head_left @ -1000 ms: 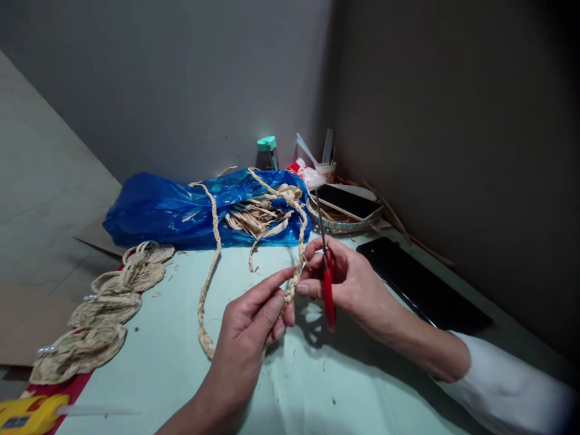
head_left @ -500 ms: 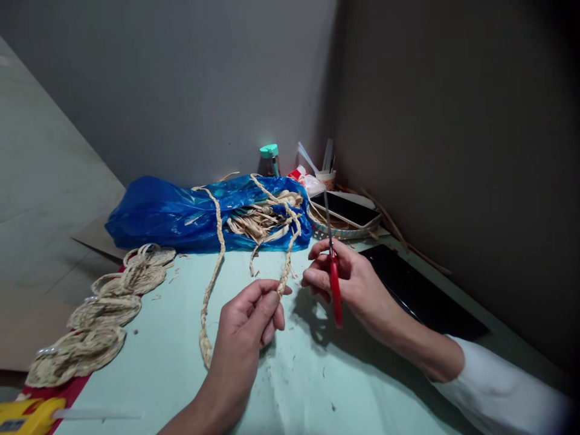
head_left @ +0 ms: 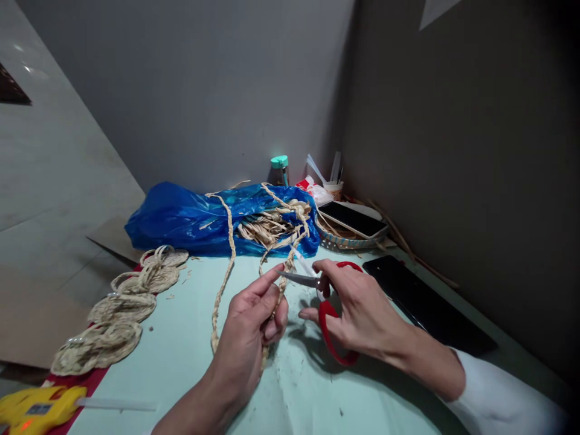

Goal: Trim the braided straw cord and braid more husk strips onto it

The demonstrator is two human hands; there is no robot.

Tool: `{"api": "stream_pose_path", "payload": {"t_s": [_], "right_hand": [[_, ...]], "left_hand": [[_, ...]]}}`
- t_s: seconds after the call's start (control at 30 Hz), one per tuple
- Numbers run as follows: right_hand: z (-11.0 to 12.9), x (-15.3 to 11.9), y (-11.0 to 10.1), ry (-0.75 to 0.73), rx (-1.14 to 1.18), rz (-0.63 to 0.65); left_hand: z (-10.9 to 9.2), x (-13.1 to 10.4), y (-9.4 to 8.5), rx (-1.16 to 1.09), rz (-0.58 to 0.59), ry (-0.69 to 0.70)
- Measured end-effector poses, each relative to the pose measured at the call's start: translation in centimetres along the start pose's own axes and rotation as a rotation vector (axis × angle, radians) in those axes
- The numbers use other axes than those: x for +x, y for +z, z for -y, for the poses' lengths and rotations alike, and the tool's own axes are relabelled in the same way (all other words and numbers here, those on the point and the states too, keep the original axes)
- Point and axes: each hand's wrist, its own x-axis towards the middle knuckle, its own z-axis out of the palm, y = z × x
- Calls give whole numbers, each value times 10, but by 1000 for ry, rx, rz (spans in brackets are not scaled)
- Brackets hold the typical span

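My left hand (head_left: 258, 314) pinches a braided straw cord (head_left: 223, 272) between thumb and fingers. The cord loops over the table and back across a blue plastic bag (head_left: 181, 220) with loose straw strands (head_left: 263, 228) showing at its opening. In my right hand (head_left: 362, 302) is a pair of red-handled scissors (head_left: 333, 335), fingers in the loops. The blades are spread apart around the braid, just above my left fingertips. Whether they touch the straw I cannot tell.
Several small woven straw slippers (head_left: 122, 308) line a red strip at the left. A yellow glue gun (head_left: 40, 408) lies front left. At the back stand a basket (head_left: 344, 243) with a phone (head_left: 353, 219) and a green-lidded jar (head_left: 280, 169). A black flat device (head_left: 426, 302) lies right.
My right hand has turned the scissors from upright to pointing left, with the blades now spread at the braid. My left hand has kept its hold. The view has shifted slightly.
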Motion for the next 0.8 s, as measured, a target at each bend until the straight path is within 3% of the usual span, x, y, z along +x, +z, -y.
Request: {"api": "stream_pose_path", "payload": {"t_s": [0.13, 0.4, 0.8], "right_hand": [[-1, 2, 3, -35, -77, 55], [-8, 4, 3, 34, -148, -1], [-5, 4, -1, 22, -167, 23]], "left_hand": [[-1, -2, 1, -69, 77, -55], [1, 0, 2, -101, 143, -112], [2, -1, 1, 53, 49, -96]]}}
